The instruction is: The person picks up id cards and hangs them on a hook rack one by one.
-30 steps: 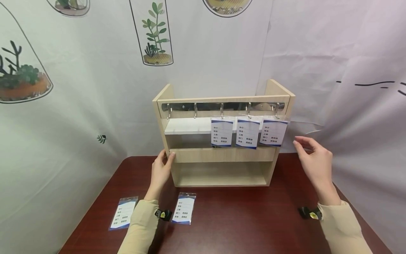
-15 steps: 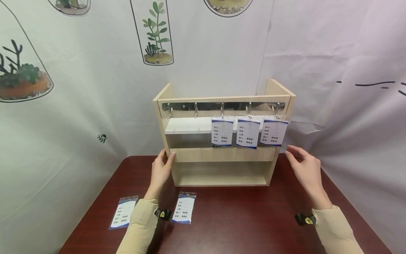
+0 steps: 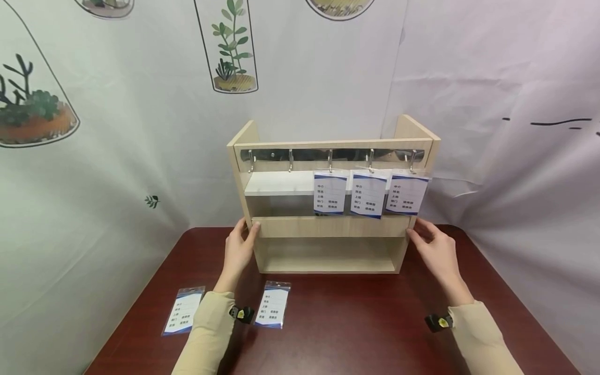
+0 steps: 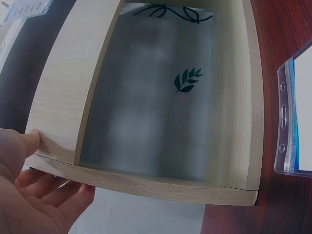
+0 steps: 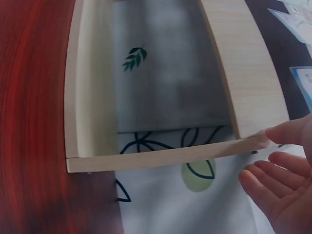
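A light wooden shelf unit (image 3: pixel 333 227) stands on the table. My left hand (image 3: pixel 237 255) holds its left side panel, thumb on the front and fingers on the outer face. At the right side panel, the thumb of my right hand (image 3: pixel 436 252) touches the front edge; in the right wrist view its loosely bent fingers (image 5: pixel 278 180) lie outside the panel with a gap. Three badge holders, a left one (image 3: pixel 330 195), a middle one (image 3: pixel 369 195) and a right one (image 3: pixel 408 195), hang from the metal hook rail (image 3: pixel 353 155). The two leftmost hooks bear nothing.
Two more badge holders lie on the dark red table (image 3: pixel 347 323): one (image 3: pixel 184 311) beside the left sleeve, another (image 3: pixel 273 306) in front of the shelf unit. A white curtain (image 3: pixel 323 67) with printed plants hangs close behind.
My right hand has moved left and slightly down to the shelf unit's right side panel. The left hand stays at the left panel, and the badge holders hang as before.
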Motion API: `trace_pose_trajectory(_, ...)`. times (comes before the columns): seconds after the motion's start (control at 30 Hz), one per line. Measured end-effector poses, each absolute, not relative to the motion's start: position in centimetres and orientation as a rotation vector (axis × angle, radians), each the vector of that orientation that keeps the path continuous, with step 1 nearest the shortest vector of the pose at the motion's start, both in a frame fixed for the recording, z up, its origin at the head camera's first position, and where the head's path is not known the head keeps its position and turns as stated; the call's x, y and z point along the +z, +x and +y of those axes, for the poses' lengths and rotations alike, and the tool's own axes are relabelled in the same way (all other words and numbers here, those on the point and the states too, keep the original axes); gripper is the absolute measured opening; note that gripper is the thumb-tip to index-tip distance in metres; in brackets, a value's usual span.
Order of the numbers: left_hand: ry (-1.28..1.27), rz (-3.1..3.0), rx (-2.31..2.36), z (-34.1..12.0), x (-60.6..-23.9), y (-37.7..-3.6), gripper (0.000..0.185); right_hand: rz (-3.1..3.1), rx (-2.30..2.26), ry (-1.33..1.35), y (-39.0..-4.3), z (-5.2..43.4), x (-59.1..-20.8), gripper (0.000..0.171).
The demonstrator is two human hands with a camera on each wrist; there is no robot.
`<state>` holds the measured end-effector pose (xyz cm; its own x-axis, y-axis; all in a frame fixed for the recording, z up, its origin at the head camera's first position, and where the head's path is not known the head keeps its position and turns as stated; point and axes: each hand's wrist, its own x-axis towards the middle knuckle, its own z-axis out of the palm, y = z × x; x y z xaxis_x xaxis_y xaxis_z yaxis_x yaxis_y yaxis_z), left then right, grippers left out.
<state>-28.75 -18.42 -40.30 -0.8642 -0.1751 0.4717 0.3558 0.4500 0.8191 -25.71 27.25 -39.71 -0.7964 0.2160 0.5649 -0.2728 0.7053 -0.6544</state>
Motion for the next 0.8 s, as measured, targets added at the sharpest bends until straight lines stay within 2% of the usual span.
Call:
trace_pose_trajectory(0.23,-0.161,-2.22,-1.411,-18.49,-40.28,-28.87,0.052,-2.343,1.088,0.027,-26.08,27.06,-40.31,0.055)
trace_pose_trajectory(0.8,-0.17,-2.224,-1.408,-18.51,-40.18,-28.67,0.051,-2.324,1.155,0.062,-26.51,26.53,-40.67,0.053)
